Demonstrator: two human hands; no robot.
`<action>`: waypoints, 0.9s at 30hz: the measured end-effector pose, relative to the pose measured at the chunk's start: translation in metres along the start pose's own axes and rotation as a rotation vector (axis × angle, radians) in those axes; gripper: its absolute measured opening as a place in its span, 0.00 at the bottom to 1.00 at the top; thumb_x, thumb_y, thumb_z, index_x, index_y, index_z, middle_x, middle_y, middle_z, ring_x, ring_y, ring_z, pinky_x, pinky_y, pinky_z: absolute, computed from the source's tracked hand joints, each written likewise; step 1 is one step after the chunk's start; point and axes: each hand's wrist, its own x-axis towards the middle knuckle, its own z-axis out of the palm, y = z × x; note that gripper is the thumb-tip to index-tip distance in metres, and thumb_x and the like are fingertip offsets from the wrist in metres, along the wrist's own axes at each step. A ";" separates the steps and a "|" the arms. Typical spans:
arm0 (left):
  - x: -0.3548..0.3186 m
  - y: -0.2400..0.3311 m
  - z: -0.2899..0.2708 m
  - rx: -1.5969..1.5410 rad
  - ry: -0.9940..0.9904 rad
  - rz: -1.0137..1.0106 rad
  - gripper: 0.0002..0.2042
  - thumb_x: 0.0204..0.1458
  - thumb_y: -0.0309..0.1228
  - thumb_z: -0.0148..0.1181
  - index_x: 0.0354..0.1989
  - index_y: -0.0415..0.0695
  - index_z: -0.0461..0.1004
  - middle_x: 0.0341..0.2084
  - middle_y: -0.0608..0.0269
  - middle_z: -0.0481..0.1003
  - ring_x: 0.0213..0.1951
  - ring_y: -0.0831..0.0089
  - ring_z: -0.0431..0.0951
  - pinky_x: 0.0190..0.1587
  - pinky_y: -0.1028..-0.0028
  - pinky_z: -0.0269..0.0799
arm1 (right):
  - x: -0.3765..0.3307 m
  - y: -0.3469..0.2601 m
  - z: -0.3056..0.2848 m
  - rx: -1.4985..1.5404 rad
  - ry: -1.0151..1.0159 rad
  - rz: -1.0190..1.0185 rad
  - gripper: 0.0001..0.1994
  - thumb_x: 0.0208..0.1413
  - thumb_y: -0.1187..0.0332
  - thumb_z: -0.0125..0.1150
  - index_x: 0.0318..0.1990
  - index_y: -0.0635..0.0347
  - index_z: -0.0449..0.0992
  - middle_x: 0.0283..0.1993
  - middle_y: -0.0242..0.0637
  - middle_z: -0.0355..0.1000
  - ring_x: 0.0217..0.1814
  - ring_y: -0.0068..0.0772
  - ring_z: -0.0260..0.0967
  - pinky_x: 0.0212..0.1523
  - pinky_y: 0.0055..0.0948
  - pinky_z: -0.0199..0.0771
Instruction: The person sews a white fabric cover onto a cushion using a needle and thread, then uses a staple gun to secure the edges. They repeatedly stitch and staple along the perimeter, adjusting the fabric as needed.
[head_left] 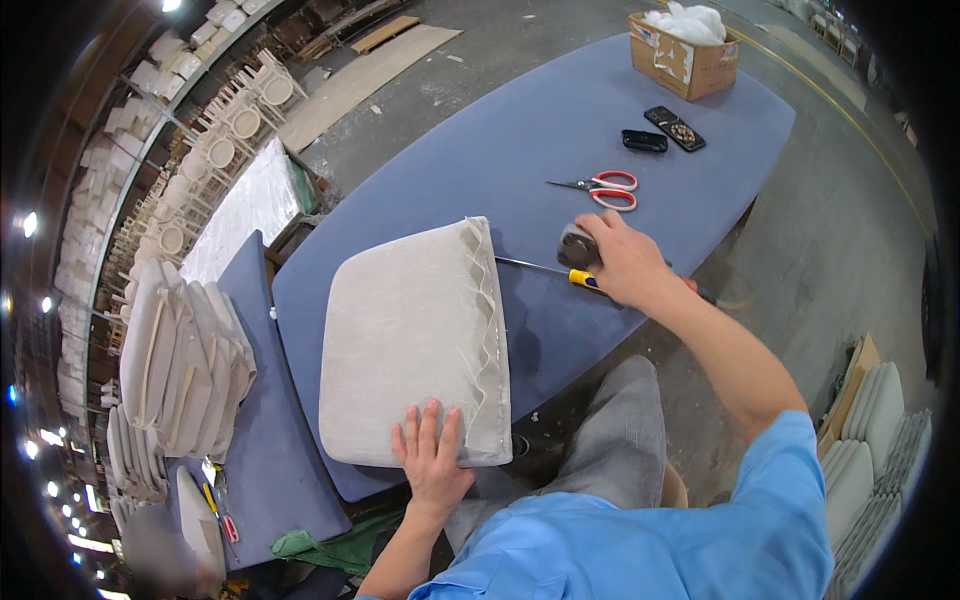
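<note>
A light grey fabric seat cushion (410, 340) lies on the blue-covered table, with a wavy, stapled fabric edge along its right side. My left hand (433, 460) rests on the cushion's near edge, fingers spread flat. To the right of the cushion, my right hand (630, 262) is closed around a dark tool that looks like a staple gun (577, 246); my fingers and palm hide much of it. Beneath it, a screwdriver (583, 279) with a yellow and black handle lies with its shaft toward the cushion. Red-handled scissors (610, 190) lie farther off, blades partly apart.
Beyond the scissors are a black case (644, 141), a phone (675, 129) and a cardboard box (684, 62) of white stuffing. Stacked cushion covers (190, 360) stand at left on a second blue surface (270, 480). More cushions (870, 450) are piled at lower right.
</note>
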 end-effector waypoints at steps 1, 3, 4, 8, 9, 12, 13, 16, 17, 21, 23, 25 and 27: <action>0.007 -0.002 -0.015 -0.032 0.035 0.016 0.42 0.33 0.26 0.72 0.67 0.46 0.74 0.69 0.46 0.69 0.73 0.40 0.63 0.75 0.40 0.47 | 0.017 0.006 0.011 -0.091 -0.019 0.018 0.26 0.55 0.73 0.69 0.61 0.55 0.68 0.57 0.52 0.70 0.54 0.61 0.77 0.51 0.52 0.80; 0.023 -0.015 -0.049 -0.102 0.134 0.014 0.40 0.34 0.27 0.73 0.65 0.43 0.76 0.65 0.46 0.73 0.70 0.42 0.68 0.73 0.43 0.53 | 0.045 0.015 0.032 -0.227 -0.091 0.096 0.25 0.55 0.74 0.67 0.60 0.55 0.68 0.58 0.54 0.69 0.54 0.62 0.78 0.50 0.53 0.82; 0.036 -0.025 -0.065 -0.150 0.203 0.009 0.39 0.34 0.27 0.73 0.64 0.42 0.76 0.64 0.47 0.75 0.68 0.42 0.71 0.72 0.44 0.56 | 0.059 0.020 0.038 -0.294 -0.112 0.126 0.24 0.56 0.75 0.66 0.60 0.55 0.68 0.59 0.55 0.69 0.54 0.63 0.78 0.49 0.54 0.82; 0.057 -0.076 -0.125 -0.394 0.474 -0.175 0.33 0.39 0.24 0.77 0.59 0.34 0.77 0.56 0.46 0.80 0.58 0.51 0.81 0.62 0.59 0.72 | 0.072 0.030 0.069 -0.294 0.032 0.111 0.27 0.59 0.77 0.60 0.66 0.54 0.64 0.66 0.55 0.65 0.55 0.63 0.78 0.50 0.54 0.83; 0.055 -0.091 -0.135 -0.510 0.530 -0.249 0.32 0.40 0.23 0.78 0.58 0.33 0.77 0.55 0.46 0.80 0.57 0.54 0.82 0.61 0.62 0.74 | 0.074 0.025 0.075 -0.266 0.009 0.147 0.30 0.57 0.78 0.61 0.68 0.53 0.63 0.67 0.55 0.63 0.56 0.64 0.78 0.53 0.54 0.82; 0.056 -0.106 -0.156 -0.931 0.658 -0.400 0.26 0.49 0.20 0.77 0.59 0.34 0.78 0.52 0.57 0.81 0.52 0.71 0.81 0.56 0.70 0.76 | 0.073 0.007 0.077 -0.348 -0.102 0.188 0.40 0.52 0.71 0.72 0.74 0.53 0.61 0.70 0.55 0.61 0.70 0.61 0.66 0.66 0.53 0.74; 0.060 -0.106 -0.153 -1.082 0.695 -0.418 0.25 0.51 0.20 0.76 0.59 0.34 0.78 0.52 0.59 0.81 0.52 0.73 0.80 0.56 0.71 0.76 | 0.078 0.009 0.061 -0.418 -0.134 0.247 0.40 0.52 0.69 0.73 0.73 0.54 0.62 0.71 0.57 0.61 0.74 0.60 0.62 0.69 0.52 0.71; 0.047 -0.115 -0.162 -1.131 0.759 -0.510 0.25 0.51 0.20 0.76 0.59 0.34 0.78 0.49 0.62 0.82 0.50 0.74 0.81 0.56 0.71 0.76 | 0.091 -0.058 0.053 -0.164 -0.066 -0.079 0.39 0.53 0.64 0.76 0.72 0.54 0.67 0.73 0.54 0.63 0.74 0.60 0.63 0.70 0.51 0.69; 0.044 -0.114 -0.163 -1.163 0.773 -0.546 0.25 0.51 0.19 0.76 0.59 0.34 0.78 0.49 0.62 0.83 0.50 0.73 0.82 0.56 0.71 0.76 | 0.094 -0.091 0.052 0.011 0.010 -0.253 0.37 0.53 0.62 0.78 0.71 0.55 0.69 0.73 0.55 0.64 0.74 0.60 0.64 0.71 0.51 0.69; 0.009 -0.092 -0.176 -1.298 0.923 -0.598 0.26 0.50 0.18 0.75 0.60 0.33 0.77 0.49 0.60 0.82 0.50 0.71 0.82 0.57 0.69 0.77 | 0.072 -0.281 0.030 0.407 0.276 -0.902 0.32 0.59 0.52 0.72 0.68 0.53 0.75 0.69 0.49 0.69 0.73 0.56 0.65 0.73 0.51 0.63; -0.006 -0.084 -0.177 -1.395 0.940 -0.622 0.30 0.50 0.17 0.74 0.64 0.34 0.74 0.53 0.58 0.81 0.54 0.69 0.81 0.58 0.68 0.77 | 0.066 -0.343 0.020 0.396 0.395 -1.148 0.28 0.61 0.49 0.68 0.64 0.53 0.77 0.66 0.47 0.71 0.70 0.53 0.67 0.72 0.53 0.60; -0.012 -0.083 -0.176 -1.326 1.016 -0.554 0.34 0.51 0.16 0.72 0.69 0.34 0.68 0.56 0.57 0.78 0.58 0.68 0.79 0.60 0.68 0.76 | 0.066 -0.388 0.027 0.399 0.458 -1.299 0.24 0.62 0.47 0.66 0.56 0.54 0.81 0.59 0.44 0.76 0.63 0.49 0.72 0.69 0.53 0.61; -0.015 -0.080 -0.186 -1.181 1.126 -0.468 0.37 0.52 0.15 0.69 0.73 0.36 0.63 0.58 0.57 0.75 0.60 0.68 0.76 0.62 0.67 0.74 | 0.069 -0.404 0.044 0.501 0.308 -1.301 0.19 0.62 0.48 0.66 0.45 0.54 0.82 0.49 0.39 0.78 0.54 0.46 0.73 0.63 0.50 0.62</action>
